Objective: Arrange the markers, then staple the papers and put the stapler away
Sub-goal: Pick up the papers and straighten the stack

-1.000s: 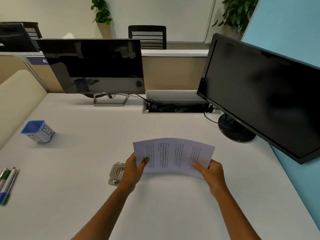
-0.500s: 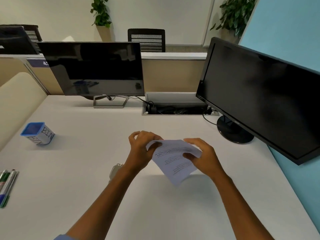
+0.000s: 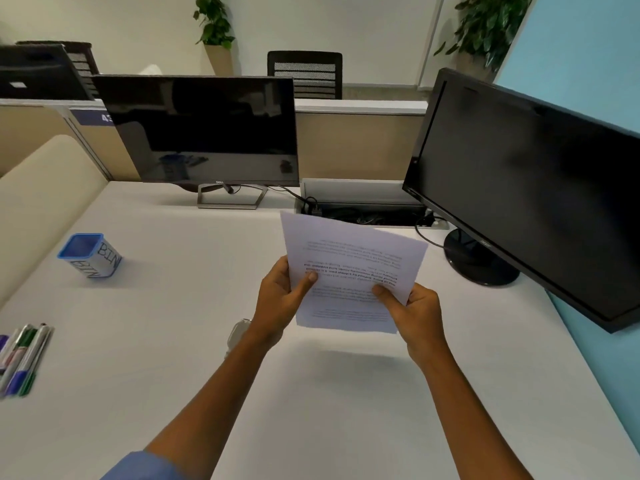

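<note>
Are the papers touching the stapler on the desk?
Apart. The head view shows the papers lifted in both hands, their shadow on the desk, the stapler lying beside the left wrist.

Two hands: left hand [image 3: 280, 299] and right hand [image 3: 417, 315], holding between them one sheaf of papers [image 3: 349, 271], sheet count unclear. One stapler [image 3: 237, 334], mostly hidden. One bin [image 3: 90, 255]. Roughly four markers [image 3: 22, 355] at the left edge, cut off, so uncertain. Two monitors [image 3: 204, 129] on the desk [image 3: 138, 341], two plants [image 3: 214, 22], one chair [image 3: 304, 74].
</note>
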Demonstrator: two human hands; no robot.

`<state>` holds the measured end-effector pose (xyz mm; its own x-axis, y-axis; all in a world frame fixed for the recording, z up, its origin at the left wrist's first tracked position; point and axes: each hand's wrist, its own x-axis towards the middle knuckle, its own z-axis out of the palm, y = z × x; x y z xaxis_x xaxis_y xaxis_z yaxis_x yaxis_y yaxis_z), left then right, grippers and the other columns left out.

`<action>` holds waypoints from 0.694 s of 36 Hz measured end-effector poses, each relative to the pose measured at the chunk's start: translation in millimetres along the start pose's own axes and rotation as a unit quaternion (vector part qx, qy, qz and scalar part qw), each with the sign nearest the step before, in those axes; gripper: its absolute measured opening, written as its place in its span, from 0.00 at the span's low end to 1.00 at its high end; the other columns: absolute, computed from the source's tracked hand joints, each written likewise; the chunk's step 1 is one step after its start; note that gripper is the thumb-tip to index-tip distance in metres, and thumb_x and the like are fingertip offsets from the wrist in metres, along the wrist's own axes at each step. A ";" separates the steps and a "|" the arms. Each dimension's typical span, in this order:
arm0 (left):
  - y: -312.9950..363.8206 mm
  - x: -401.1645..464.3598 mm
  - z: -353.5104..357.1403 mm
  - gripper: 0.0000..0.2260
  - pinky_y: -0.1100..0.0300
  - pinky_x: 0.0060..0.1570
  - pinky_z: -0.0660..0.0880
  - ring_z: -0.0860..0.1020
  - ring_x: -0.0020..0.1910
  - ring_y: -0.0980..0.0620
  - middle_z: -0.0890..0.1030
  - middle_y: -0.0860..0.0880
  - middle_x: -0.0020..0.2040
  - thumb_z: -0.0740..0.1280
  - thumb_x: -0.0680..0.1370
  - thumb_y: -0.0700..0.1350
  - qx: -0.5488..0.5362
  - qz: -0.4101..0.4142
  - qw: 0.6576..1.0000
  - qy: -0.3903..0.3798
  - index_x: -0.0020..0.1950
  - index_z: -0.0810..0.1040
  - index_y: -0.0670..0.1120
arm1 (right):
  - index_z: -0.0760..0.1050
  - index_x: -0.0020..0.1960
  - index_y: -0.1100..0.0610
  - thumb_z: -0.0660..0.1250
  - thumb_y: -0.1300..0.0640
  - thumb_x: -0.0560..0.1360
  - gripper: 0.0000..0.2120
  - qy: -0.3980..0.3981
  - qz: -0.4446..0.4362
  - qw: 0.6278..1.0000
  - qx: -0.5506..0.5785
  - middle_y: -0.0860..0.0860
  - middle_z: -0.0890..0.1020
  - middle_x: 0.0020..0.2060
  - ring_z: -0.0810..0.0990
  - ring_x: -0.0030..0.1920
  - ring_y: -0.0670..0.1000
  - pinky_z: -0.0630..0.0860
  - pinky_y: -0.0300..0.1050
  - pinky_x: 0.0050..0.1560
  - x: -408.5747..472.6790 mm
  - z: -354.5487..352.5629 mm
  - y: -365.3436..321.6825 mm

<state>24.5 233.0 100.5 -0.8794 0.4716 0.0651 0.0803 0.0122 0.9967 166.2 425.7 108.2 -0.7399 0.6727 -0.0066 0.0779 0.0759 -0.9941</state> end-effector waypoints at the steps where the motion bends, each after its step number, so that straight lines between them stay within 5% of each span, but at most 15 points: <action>1: 1.8 -1.0 1.6 0.15 0.48 0.55 0.85 0.84 0.58 0.45 0.84 0.54 0.62 0.70 0.82 0.46 0.004 0.012 1.000 0.010 0.68 0.77 0.48 | 0.83 0.51 0.48 0.77 0.54 0.75 0.06 0.008 -0.001 1.000 0.007 0.42 0.87 0.47 0.86 0.46 0.48 0.84 0.37 0.43 -1.1 1.7 -1.1; 8: -17.3 -14.7 11.0 0.15 0.60 0.54 0.83 0.81 0.60 0.53 0.82 0.55 0.61 0.68 0.83 0.44 0.054 0.038 0.996 0.052 0.70 0.74 0.50 | 0.84 0.55 0.54 0.78 0.52 0.75 0.11 0.051 0.034 0.998 0.029 0.44 0.88 0.48 0.86 0.48 0.44 0.83 0.37 0.44 -12.7 13.8 16.5; 14: -51.4 -34.4 10.1 0.10 0.51 0.61 0.81 0.79 0.59 0.58 0.80 0.54 0.60 0.66 0.84 0.43 0.093 -0.039 0.994 0.028 0.65 0.72 0.49 | 0.84 0.54 0.52 0.78 0.54 0.75 0.09 0.060 0.099 0.993 0.003 0.46 0.88 0.47 0.87 0.49 0.50 0.83 0.36 0.42 -21.9 23.7 42.2; 25: -47.3 -35.4 8.5 0.11 0.72 0.53 0.75 0.77 0.56 0.65 0.79 0.53 0.57 0.63 0.85 0.37 0.135 -0.006 0.990 0.048 0.67 0.73 0.44 | 0.82 0.55 0.49 0.77 0.56 0.75 0.10 0.045 0.086 0.995 -0.014 0.44 0.87 0.48 0.86 0.49 0.45 0.84 0.36 0.44 -26.6 21.4 41.4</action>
<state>55.8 223.2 50.6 -0.9206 0.3842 0.0702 0.1802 0.2583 0.9491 174.8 395.2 65.0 -0.6516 0.7402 -0.1658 0.2173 -0.0273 -0.9757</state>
